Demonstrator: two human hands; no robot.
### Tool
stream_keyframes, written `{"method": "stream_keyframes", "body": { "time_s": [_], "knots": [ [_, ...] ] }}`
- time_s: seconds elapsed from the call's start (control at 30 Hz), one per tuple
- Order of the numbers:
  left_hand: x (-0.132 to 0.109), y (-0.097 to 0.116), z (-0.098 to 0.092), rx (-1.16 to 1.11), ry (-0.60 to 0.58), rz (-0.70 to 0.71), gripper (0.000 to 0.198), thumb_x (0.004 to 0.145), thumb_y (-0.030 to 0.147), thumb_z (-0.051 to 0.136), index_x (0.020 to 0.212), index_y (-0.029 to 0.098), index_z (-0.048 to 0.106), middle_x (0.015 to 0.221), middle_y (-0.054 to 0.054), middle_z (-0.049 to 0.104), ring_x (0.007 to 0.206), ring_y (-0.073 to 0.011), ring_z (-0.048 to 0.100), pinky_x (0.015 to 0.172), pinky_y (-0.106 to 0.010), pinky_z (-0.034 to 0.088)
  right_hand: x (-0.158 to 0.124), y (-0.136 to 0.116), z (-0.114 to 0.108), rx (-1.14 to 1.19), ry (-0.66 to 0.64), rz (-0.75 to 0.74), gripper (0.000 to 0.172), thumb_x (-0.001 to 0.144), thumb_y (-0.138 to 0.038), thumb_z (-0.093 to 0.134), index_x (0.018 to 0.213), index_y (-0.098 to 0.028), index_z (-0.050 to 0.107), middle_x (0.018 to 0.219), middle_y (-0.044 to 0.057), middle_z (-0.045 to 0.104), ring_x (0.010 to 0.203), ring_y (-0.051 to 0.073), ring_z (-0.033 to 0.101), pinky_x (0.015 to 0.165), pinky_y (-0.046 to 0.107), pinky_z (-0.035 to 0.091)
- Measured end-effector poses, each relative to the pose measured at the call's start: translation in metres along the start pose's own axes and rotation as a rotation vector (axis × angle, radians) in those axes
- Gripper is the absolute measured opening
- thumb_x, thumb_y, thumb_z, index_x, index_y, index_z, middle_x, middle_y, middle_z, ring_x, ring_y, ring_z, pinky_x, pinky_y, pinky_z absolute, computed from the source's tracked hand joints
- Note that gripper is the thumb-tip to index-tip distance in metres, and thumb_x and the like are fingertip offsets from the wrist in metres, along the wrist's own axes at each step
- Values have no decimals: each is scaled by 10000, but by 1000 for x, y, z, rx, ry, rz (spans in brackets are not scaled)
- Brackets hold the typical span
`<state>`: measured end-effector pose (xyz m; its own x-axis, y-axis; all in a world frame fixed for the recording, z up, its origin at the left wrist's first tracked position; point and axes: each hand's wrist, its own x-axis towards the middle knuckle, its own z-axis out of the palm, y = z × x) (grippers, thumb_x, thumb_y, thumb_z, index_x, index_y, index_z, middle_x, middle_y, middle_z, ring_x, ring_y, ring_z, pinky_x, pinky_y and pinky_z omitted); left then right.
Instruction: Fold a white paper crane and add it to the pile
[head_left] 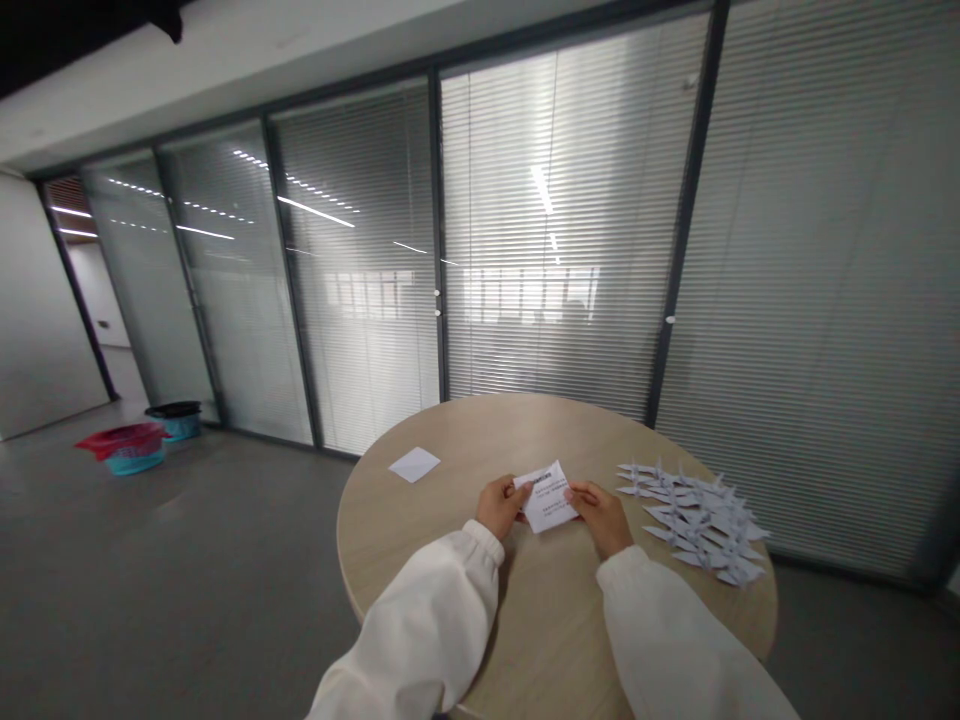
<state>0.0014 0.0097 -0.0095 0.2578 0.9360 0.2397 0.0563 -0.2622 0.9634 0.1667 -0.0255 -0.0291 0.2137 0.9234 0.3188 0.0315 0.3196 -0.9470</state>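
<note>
A small sheet of white paper (546, 505) with black print on its face is held up above the table between my two hands. My left hand (501, 506) pinches its left edge, thumb on the printed side. On the opposite edge, my right hand (602, 514) grips the paper with thumb and fingers closed. The fingers behind the sheet are partly hidden. Right of my right hand lies a group of several folded white paper cranes (701, 520), set close together. A plain white square of paper (415, 464) rests flat on the left of the table.
The round wooden table (517, 430) has its far edge near a glass partition with blinds (555, 220). On the grey floor at the left stand a blue bin with a red liner (131, 450) and another with a black liner (180, 422).
</note>
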Motion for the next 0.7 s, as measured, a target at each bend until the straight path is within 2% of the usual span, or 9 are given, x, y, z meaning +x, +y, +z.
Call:
{"method": "stream_keyframes", "body": {
  "time_s": [0.23, 0.33, 0.5, 0.7],
  "knots": [
    [0, -5, 2, 9, -106, -114, 327, 585, 425, 596, 668, 114, 540, 552, -22, 574, 469, -133, 544, 441, -257, 456, 2, 4, -5, -88, 92, -52, 402, 618, -492, 575, 831, -153, 604, 737, 81, 658, 661, 220, 601, 541, 288, 464],
    [-1, -4, 3, -34, -141, -125, 341, 538, 394, 650, 714, 123, 542, 573, -24, 603, 489, -131, 554, 450, -231, 433, 1, 2, -3, -94, 19, -54, 381, 616, -485, 579, 805, -156, 613, 714, 65, 654, 647, 209, 595, 550, 283, 457],
    [-4, 1, 3, -80, -217, -43, 372, 525, 396, 666, 744, 118, 550, 534, -5, 587, 460, -98, 521, 447, -186, 374, -5, -7, 5, -79, -128, -68, 326, 608, -447, 597, 754, -156, 625, 657, 38, 641, 593, 180, 578, 521, 254, 436],
    [-5, 5, 3, -61, -121, 26, 320, 530, 401, 652, 611, 117, 531, 438, 45, 476, 407, -64, 433, 405, -171, 299, -5, -4, 6, -60, -147, 9, 398, 587, -425, 617, 873, -150, 588, 718, 52, 646, 617, 175, 578, 510, 241, 432]
  ]
}}
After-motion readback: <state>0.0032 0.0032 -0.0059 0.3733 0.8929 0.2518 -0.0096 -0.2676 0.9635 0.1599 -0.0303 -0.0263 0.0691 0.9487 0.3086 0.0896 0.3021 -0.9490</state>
